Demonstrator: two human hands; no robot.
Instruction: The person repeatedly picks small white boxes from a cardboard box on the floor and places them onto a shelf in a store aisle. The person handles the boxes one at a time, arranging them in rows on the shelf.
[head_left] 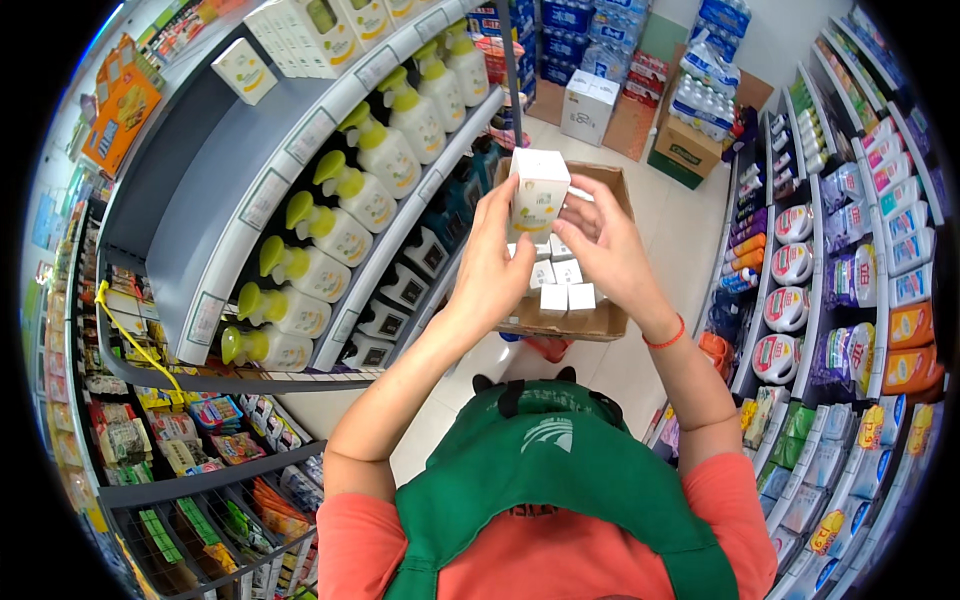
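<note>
A small white box (541,190) with green and yellow print is held upright in front of me. My left hand (495,255) grips its left side, fingers running along the edge. Around the right side curve the fingers of my right hand (605,240), their tips at the box's edge, the thumb near its lower corner. Below both hands is an open brown carton (612,322) with several similar white boxes (553,298) inside. My left hand and the held box hide part of the carton's contents.
Left, a grey shelf (190,225) bears a lone white box (243,71), a row of white boxes (318,38) and pump bottles (340,187) below. Packaged goods (783,310) line the right shelves. Ahead, cartons (590,105) and bottled water packs (705,105) stand on the floor.
</note>
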